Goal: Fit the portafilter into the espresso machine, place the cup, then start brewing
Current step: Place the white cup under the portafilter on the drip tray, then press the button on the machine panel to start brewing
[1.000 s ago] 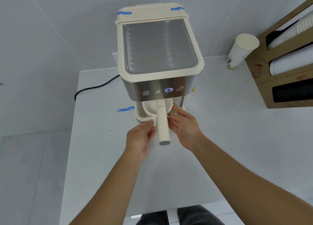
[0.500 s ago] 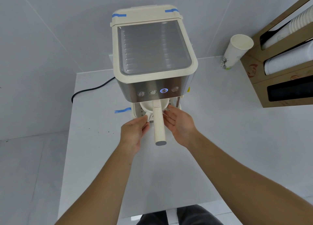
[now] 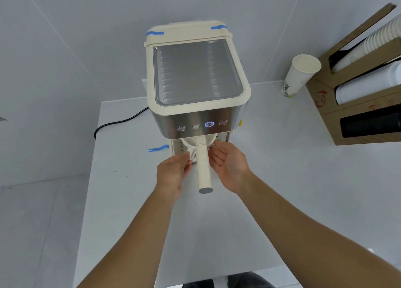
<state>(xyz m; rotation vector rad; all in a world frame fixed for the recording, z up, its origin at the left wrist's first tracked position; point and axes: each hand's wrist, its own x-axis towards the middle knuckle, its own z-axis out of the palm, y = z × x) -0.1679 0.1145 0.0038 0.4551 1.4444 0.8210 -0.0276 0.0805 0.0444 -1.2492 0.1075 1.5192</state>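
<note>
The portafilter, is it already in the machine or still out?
In. The portafilter sits under the machine, its round head below the button panel and its handle pointing straight out toward the person. Whether it is locked tight, cannot tell.

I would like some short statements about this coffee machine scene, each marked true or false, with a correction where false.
1. The portafilter sits in the espresso machine, its handle pointing toward the person. True.
2. All four front buttons glow blue. False: only one button is lit.
3. The paper cup stands beside the wooden cup holder. True.
4. The right hand presses a button. False: both hands, left hand too, are beside the portafilter.
</note>
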